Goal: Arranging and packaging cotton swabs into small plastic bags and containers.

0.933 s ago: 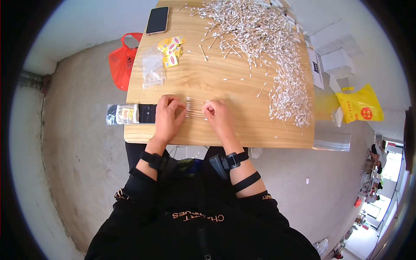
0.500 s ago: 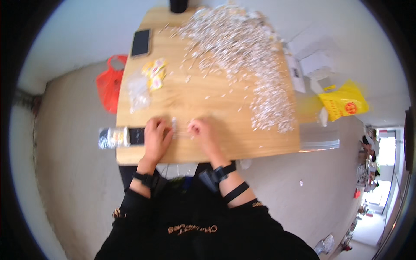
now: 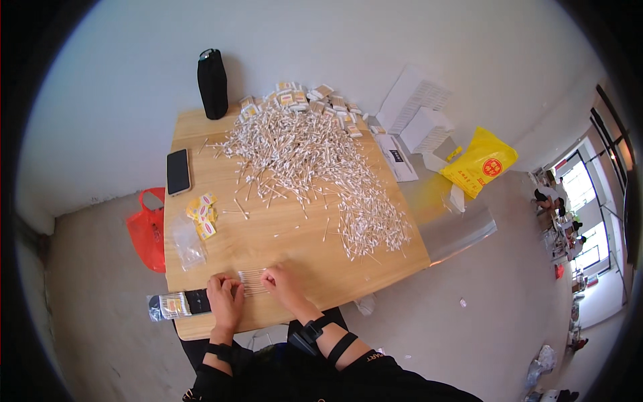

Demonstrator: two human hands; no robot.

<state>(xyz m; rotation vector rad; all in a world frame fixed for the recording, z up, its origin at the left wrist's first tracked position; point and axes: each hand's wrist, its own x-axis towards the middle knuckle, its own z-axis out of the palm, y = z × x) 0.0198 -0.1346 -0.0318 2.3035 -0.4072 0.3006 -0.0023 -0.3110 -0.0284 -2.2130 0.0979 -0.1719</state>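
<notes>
Currently L hand (image 3: 224,299) & R hand (image 3: 280,285) flank cotton-swab row (image 3: 252,282) nr front edge of desk (image 3: 328,276); can't tell either grip's state; bare wood twd front-R corner.

The person's left hand (image 3: 225,298) sits toward half past 7 in the view, back upward, fingers bent and pointing toward 12. Its forearm (image 3: 217,364) runs nearly straight up to it from the lower edge. The right hand (image 3: 281,280) lies apart from it, toward its 2 o'clock, fingers curled in toward the thumb and knuckles toward 11. The right forearm (image 3: 355,355) slants toward 10. Whether either grip is closed on something is unclear.
</notes>
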